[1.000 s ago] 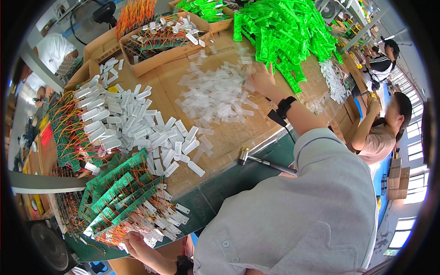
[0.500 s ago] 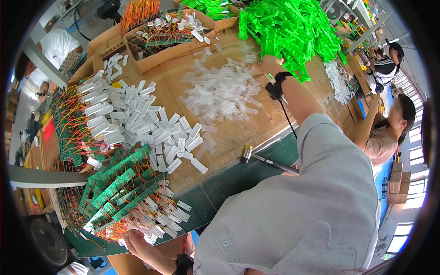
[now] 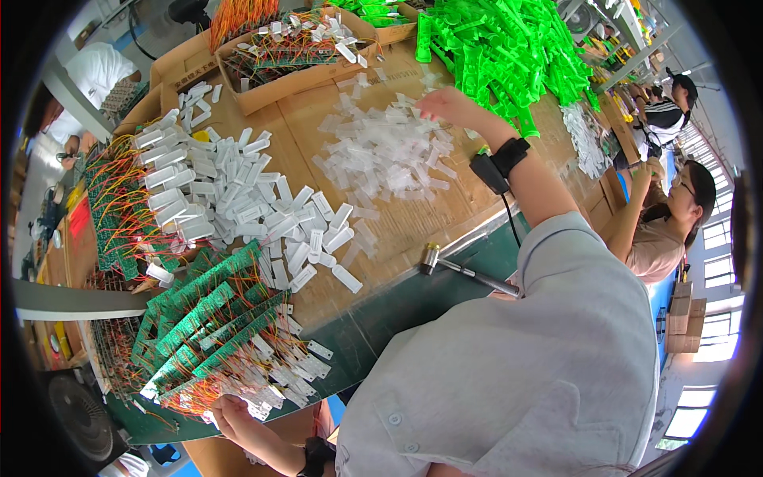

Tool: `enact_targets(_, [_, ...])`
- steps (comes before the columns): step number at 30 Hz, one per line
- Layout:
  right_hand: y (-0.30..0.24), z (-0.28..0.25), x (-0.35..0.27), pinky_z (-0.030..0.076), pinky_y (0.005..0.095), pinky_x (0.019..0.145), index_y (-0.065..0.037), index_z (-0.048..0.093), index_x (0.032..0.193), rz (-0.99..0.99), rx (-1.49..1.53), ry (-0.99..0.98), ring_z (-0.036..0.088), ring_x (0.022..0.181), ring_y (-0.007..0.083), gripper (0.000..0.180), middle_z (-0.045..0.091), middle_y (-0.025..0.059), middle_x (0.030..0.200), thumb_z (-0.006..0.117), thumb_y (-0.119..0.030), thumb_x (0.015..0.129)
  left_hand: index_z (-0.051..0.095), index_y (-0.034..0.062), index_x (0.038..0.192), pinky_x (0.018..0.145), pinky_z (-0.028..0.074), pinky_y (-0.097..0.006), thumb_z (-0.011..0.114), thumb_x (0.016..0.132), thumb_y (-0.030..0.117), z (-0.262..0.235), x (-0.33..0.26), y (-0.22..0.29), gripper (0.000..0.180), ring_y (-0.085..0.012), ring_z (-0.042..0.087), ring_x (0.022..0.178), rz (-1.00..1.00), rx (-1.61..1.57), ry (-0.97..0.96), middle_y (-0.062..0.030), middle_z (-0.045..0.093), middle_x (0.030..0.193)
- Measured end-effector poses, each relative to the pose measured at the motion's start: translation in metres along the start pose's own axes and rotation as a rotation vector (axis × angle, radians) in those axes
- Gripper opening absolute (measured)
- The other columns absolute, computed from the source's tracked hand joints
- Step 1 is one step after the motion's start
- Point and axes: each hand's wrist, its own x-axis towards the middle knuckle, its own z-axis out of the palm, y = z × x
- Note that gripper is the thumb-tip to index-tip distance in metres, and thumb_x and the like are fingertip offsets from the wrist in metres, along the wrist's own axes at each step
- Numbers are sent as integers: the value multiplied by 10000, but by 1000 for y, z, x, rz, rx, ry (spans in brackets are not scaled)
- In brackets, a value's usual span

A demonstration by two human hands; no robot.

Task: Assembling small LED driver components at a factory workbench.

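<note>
My left hand [image 3: 234, 420] is closed at the near edge of the bench, fingertips against orange and red wires [image 3: 199, 395]. What it pinches is too small to make out. Beside it lie stacked green circuit boards [image 3: 208, 318] with wires and small white end pieces [image 3: 298, 370]. My right hand [image 3: 449, 108] is stretched over the far edge of a heap of clear plastic strips [image 3: 381, 155], fingers extended and nothing visible in them. Just beyond it spreads a large pile of bright green plastic housings [image 3: 509, 56].
White plastic cases [image 3: 246, 191] are heaped left of the clear strips. A hammer [image 3: 469, 274] lies at the bench's front edge. Cardboard boxes [image 3: 298, 83] of wired parts stand at the back. A grey post [image 3: 83, 304] crosses the left side. Other people work left and right.
My right hand has moved from the edge of the green housings, left and nearer, to the clear strips. My left hand has stayed by the wires.
</note>
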Motion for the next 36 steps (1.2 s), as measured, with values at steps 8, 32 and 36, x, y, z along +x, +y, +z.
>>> enact_targets(8, [75, 8, -40, 597, 465, 758, -31, 754, 942, 394, -938, 195, 737, 895, 368, 234, 751, 187, 974, 590, -196, 923, 463, 84, 795, 668, 309, -241, 491, 986, 124, -4, 2, -6, 198, -96, 349, 720, 8, -99, -19, 0, 420, 783])
enact_targets(32, [86, -27, -40, 591, 447, 848, -90, 735, 1043, 314, -1111, -30, 655, 1107, 312, 237, 699, 120, 1148, 767, -215, 843, 438, 96, 789, 665, 304, -237, 492, 1006, 141, -19, 4, -9, 228, -88, 346, 721, -15, -69, 13, 11, 405, 778])
enact_targets(36, [102, -27, -51, 572, 439, 890, -100, 708, 1027, 228, -1159, 7, 542, 1230, 321, 246, 622, 90, 1171, 780, -182, 807, 442, 99, 786, 670, 307, -235, 497, 993, 140, -18, 4, -8, 218, -86, 350, 725, -21, -50, -39, 12, 411, 780])
